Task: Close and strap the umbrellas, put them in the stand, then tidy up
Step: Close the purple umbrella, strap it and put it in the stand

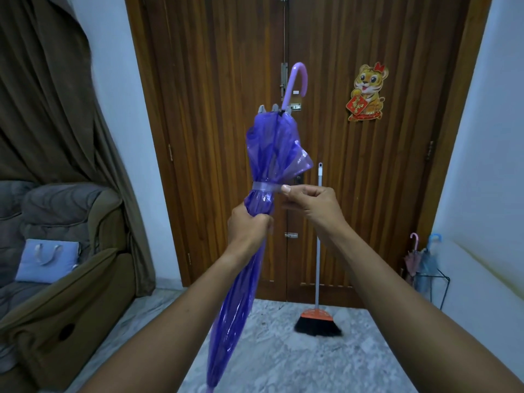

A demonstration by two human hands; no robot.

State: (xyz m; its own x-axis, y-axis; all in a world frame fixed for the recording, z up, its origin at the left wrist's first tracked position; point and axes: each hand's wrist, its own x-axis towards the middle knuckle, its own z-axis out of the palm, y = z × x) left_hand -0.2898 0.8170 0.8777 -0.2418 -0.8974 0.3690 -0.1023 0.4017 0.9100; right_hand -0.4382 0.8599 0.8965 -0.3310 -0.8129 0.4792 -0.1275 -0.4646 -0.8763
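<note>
A person holds a folded purple umbrella (266,154) upright in front of a wooden door (354,165), its hooked handle pointing up and its tip down near the bottom of the view. The left hand (246,225) is curled tight around the bunched canopy just below the strap (265,186). The strap is wrapped around the canopy's middle. The right hand (309,202) pinches the strap's free end between thumb and fingers, just beside the canopy on its right. Above the strap the plastic canopy flares out loosely.

A broom (317,321) with an orange head and black bristles leans against the door, its bristles on the marbled floor (312,364). A tiger sticker (367,93) is on the door's right panel. In the right corner, a wire stand (433,276) holds a pink umbrella (412,256) and a blue umbrella (429,259), both closed, handles up, well apart from the one in hand. At left, a blue bag (46,260) rests on a brown sofa (71,293) beneath a dark curtain (42,95)
</note>
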